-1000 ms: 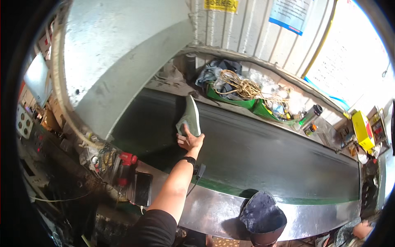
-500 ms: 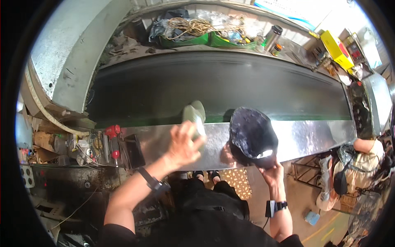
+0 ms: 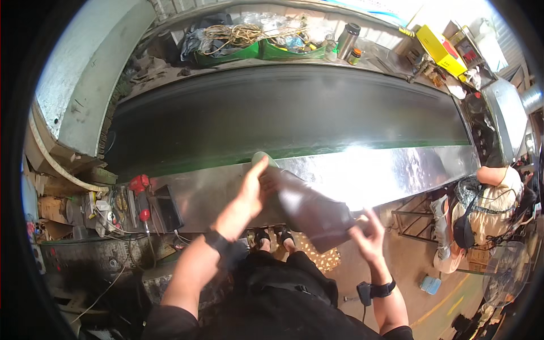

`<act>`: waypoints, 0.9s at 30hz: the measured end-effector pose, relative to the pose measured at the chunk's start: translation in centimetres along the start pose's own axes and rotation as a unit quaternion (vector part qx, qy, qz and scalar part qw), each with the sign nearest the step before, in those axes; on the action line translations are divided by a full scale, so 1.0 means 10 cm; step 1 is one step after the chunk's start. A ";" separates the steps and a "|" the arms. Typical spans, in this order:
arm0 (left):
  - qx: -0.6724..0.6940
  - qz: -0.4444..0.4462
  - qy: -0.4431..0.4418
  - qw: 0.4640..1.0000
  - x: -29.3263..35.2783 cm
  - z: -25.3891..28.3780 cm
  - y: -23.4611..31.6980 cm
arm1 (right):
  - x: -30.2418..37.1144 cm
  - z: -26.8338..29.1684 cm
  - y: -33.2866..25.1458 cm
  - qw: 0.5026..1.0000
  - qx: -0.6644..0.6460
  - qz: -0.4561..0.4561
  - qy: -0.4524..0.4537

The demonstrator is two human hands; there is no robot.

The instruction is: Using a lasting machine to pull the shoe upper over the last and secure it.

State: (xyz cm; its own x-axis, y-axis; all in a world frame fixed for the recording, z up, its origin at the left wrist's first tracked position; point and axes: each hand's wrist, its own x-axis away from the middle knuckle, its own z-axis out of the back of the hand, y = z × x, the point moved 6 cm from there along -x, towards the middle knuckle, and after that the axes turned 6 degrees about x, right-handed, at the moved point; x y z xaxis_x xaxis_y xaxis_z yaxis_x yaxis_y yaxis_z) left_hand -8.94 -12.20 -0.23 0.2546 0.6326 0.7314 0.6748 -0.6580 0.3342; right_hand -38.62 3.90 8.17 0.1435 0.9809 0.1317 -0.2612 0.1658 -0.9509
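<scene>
A dark, smooth tube-shaped piece, much like a boot shaft, lies slantwise between my hands over the front of the metal ledge. My left hand is closed round its upper-left end, where a rounded pale green piece shows past the fingers. Whether the two pieces are joined is hidden by that hand. At the lower-right end, my right hand grips the tube's edge, with some fingers bent and blurred by motion.
Beyond the ledge runs a wide dark belt. A red-handled tool and a dark flat device lie at left. Green bins, a steel flask and a yellow box line the back. A fan stands at right.
The dark tube has swung from upright, its opening facing up, to a slant reaching toward my left hand. The pale green piece, apart from it before, now meets its upper end.
</scene>
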 end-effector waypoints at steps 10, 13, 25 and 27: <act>-0.545 -0.318 0.121 0.766 -0.84 0.13 0.82 | -0.05 -1.17 0.43 0.961 0.097 0.256 0.033; -0.607 -0.330 0.201 0.694 -0.74 -0.08 0.63 | -0.13 -1.20 0.58 0.985 0.060 0.162 -0.001; -0.448 -0.240 0.187 0.840 -0.65 0.93 0.52 | -0.36 -0.83 0.48 0.958 -0.179 0.020 -0.221; -0.431 -0.258 0.189 0.844 -0.65 0.74 0.39 | -0.63 -0.80 0.59 0.952 -0.165 -0.036 -0.254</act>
State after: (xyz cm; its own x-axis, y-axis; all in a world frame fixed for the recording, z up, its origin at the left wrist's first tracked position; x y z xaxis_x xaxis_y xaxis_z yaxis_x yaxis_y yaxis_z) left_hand -2.81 -15.86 -8.07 -0.2683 0.8574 0.4392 -0.1680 -0.4906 0.8551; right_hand -33.44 -2.16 -0.51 -0.3532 0.9044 0.2394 0.0574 0.2763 -0.9594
